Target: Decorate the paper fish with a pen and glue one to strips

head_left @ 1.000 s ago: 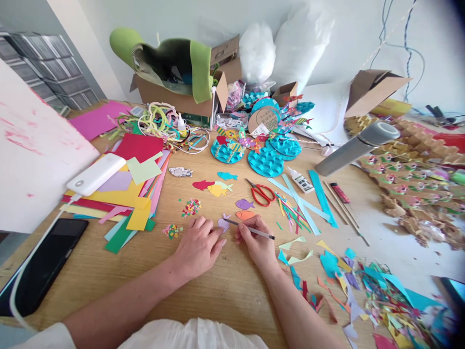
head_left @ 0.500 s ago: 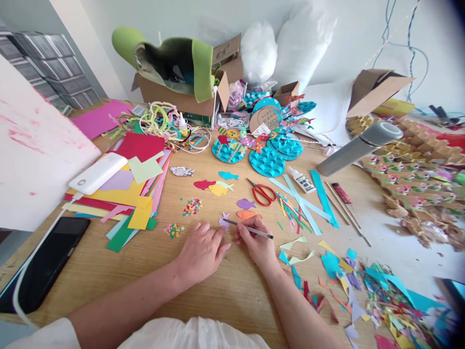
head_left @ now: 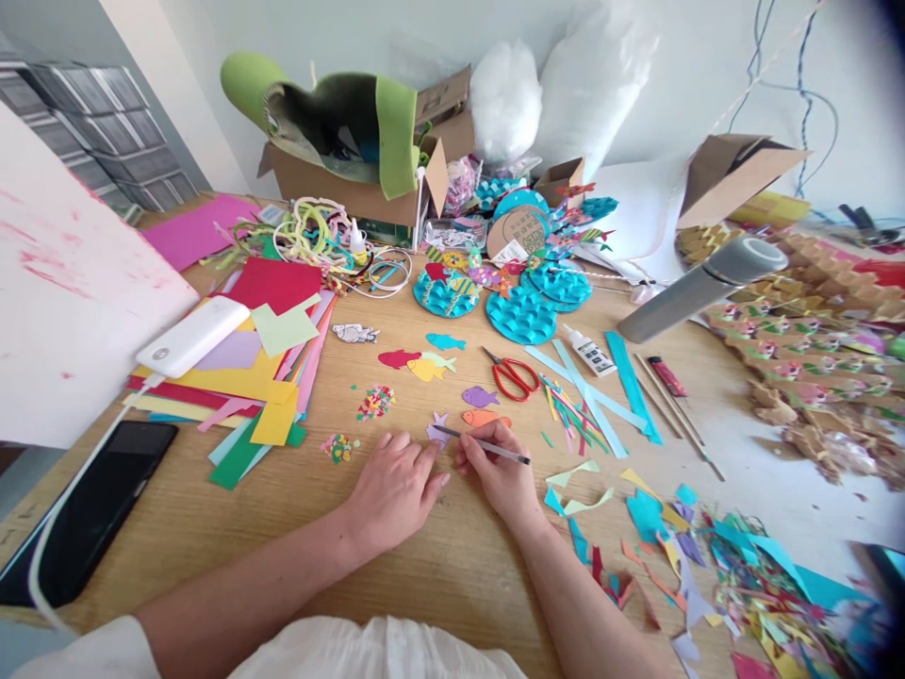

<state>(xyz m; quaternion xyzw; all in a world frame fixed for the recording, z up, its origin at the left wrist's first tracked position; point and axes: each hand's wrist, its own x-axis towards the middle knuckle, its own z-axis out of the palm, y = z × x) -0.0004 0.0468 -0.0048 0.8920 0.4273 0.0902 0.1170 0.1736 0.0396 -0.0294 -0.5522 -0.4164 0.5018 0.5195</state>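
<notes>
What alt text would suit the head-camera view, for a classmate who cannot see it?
The right hand holds a pen with its tip at a lilac paper cutout, the left hand at its edge, on a wooden table. Around lie coloured paper fish, red-handled scissors, a glue bottle and stacked paper.

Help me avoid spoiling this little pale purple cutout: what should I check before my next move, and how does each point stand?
1. Pen secure in the grip: ok, the right hand holds it.
2. Pale purple cutout steadied: ok, by the look of it; a fingertip of the left hand is at its near edge.
3. Orange fish clear of the working hand: not ok, the right hand partly hides it.
4. Scissors out of the way: ok, they lie beyond both hands.
5. Ink marks on the cutout as wanted: cannot tell, too small.
</notes>
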